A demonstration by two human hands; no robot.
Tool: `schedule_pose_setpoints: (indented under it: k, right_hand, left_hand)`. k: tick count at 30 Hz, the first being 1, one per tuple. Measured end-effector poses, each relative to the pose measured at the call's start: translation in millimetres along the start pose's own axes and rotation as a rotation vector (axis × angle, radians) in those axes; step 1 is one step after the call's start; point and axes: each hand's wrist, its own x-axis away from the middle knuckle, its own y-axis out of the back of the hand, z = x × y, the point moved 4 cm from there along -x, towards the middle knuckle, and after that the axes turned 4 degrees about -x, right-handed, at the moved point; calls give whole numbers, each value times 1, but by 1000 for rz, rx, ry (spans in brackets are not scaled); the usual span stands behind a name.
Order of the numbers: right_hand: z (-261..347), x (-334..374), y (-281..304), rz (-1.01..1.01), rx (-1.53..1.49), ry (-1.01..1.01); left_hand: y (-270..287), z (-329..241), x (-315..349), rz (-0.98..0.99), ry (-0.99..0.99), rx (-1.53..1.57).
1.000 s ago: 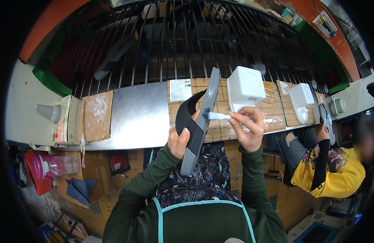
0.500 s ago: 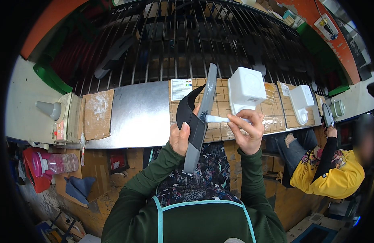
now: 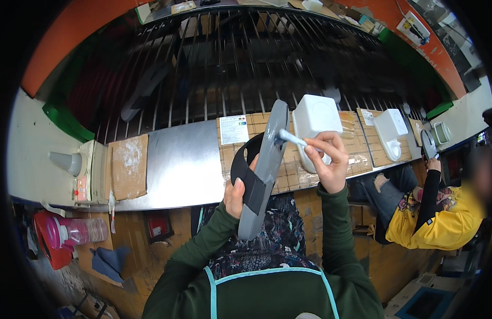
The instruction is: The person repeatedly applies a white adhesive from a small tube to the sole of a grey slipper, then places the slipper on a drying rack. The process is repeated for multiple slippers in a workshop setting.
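A grey slide sandal (image 3: pixel 274 143) with a wide black strap (image 3: pixel 238 169) is held up on edge over the front of the bench. My left hand (image 3: pixel 235 198) closes around the strap side, its thumb on the strap and some fingers hidden behind it. Between the thumb and fingers of my right hand (image 3: pixel 330 159) is a pale-handled brush (image 3: pixel 292 138). Its dark bristles touch the sole's face in the upper half. Just beyond my right hand stands a white plastic container (image 3: pixel 316 114), partly covered by that hand.
Behind the bench runs a conveyor of dark metal bars (image 3: pixel 203 69), with another sandal (image 3: pixel 145 91) on it at left. Cardboard (image 3: pixel 232 159) covers the bench's middle; a second white container (image 3: pixel 390 130) stands right. A co-worker in yellow (image 3: pixel 443 220) sits at right. A pink-lidded bottle (image 3: pixel 78 231) is lower left.
The brush has moved up along the sole and now slants upward to the left. My left hand has turned the sandal, showing more of the sole. The view has shifted slightly.
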Motion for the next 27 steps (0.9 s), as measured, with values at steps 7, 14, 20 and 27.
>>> schedule_pose_setpoints:
  k: [7,14,20,27]
  right_hand:
    - [12,-18,6,-89,211,94]
    - [19,-12,7,19,284,137]
    - [20,-8,6,55,286,129]
    - [21,3,2,113,345,122]
  left_hand:
    - [3,2,1,41,-74,-122]
    - [10,8,5,58,-17,-221]
    - [9,7,2,46,-14,-219]
    - [6,5,3,43,23,-94]
